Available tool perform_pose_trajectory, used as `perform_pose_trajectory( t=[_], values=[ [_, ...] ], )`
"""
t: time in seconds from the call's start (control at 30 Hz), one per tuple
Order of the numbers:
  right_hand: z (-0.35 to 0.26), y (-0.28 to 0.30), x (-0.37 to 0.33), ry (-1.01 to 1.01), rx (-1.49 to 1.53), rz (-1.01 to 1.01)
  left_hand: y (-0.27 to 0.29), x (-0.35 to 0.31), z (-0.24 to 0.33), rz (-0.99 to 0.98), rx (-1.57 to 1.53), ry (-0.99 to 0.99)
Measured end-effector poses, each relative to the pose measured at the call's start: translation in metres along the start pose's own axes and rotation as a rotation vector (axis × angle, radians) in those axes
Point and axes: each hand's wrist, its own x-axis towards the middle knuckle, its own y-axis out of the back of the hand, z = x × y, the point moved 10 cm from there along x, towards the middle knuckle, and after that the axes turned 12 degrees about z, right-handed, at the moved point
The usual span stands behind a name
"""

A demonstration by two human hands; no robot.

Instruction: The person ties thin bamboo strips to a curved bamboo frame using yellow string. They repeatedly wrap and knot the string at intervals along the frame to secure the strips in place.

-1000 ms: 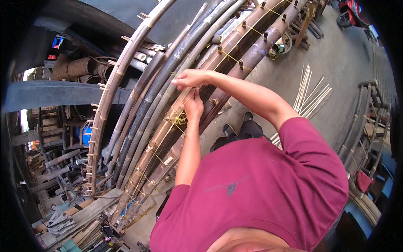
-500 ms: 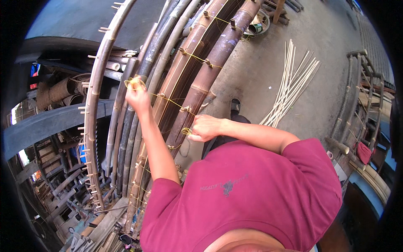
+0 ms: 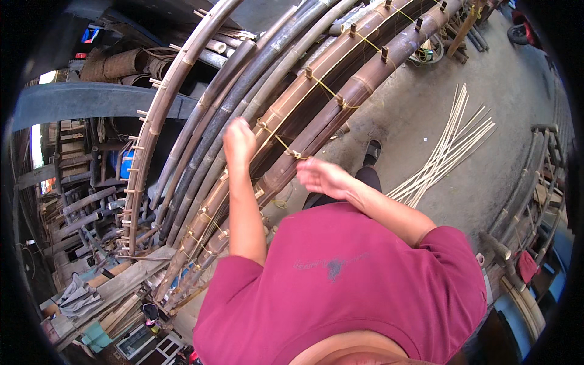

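Note:
Two long brown bamboo poles run side by side, a near pole and a far pole, both set with small pegs. Thin yellow cord spans the gap from peg to peg. My left hand is closed beside the far pole; whatever lies inside its fingers is hidden. At the near pole, next to a pale peg wrapped with cord, my right hand has its thumb and forefinger together where the cord meets it. Its other fingers are loosely bent.
Several dark bamboo poles and a curved, pegged bamboo piece lie to the left. Pale thin sticks are spread on the concrete floor at right. A bamboo frame stands at the far right; planks and scrap fill the lower left.
The view has swung, so the poles appear farther right. My left hand's yellow coil no longer shows. The right hand has turned, its fingers looser than before.

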Motion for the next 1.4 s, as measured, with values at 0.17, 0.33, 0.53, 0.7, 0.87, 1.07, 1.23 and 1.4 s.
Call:
perform_pose_trajectory(
  t=[0.17,0.33,0.53,0.7,0.87,1.07,1.23,1.4],
  values=[
    [-0.094,-0.097,-0.04,1.014,-0.047,0.244,-0.032,-0.072,0.008,-0.016,-0.067,0.023],
    [-0.086,-0.249,0.019,1.149,-1.593,-0.381,-0.022,-0.083,-0.004,0.57,-0.624,-0.265],
    [-0.155,-0.198,0.055,0.736,-1.131,-0.248,-0.025,-0.066,0.014,0.117,-0.455,0.098],
    [-0.066,-0.115,-0.047,0.973,-1.481,-0.489,-0.041,-0.07,-0.011,0.152,-0.36,0.147],
    [-0.03,-0.086,-0.019,1.007,-1.331,-0.299,0.001,-0.042,0.011,0.245,-0.792,0.103],
    [-0.024,-0.089,-0.051,1.209,-1.596,-0.316,-0.021,0.049,-0.034,0.535,-0.221,-0.12],
    [-0.042,-0.058,-0.043,1.16,-0.958,-0.057,-0.06,0.068,-0.078,0.049,-0.341,0.047],
    [0.047,-0.004,0.011,0.45,0.209,0.232,0.058,0.018,-0.157,0.161,-0.38,0.091]
  ],
)
